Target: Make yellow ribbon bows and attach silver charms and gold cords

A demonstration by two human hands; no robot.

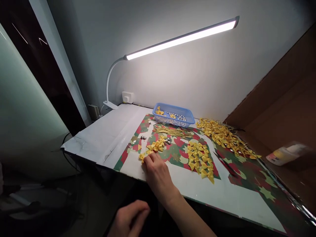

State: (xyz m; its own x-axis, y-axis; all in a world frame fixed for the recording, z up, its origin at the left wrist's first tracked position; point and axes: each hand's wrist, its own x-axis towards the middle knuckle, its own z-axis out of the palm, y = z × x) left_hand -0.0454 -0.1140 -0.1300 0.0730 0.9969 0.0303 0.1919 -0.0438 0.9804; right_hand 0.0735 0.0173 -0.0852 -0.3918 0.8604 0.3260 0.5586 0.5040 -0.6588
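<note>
Left hand curls; right hand touches one bow.

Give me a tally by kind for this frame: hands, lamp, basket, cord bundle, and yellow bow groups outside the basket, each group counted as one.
Hands: 2 (left hand, right hand)
Lamp: 1
Blue basket: 1
Bundle of yellow cords: 1
Yellow bow groups: 3 (bow cluster by the right hand, rows of bows, heap of bows)
Total: 8

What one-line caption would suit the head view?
Under a lit lamp, the right hand is at a cluster of yellow bows, the left hand apart, a blue basket beyond.
</note>
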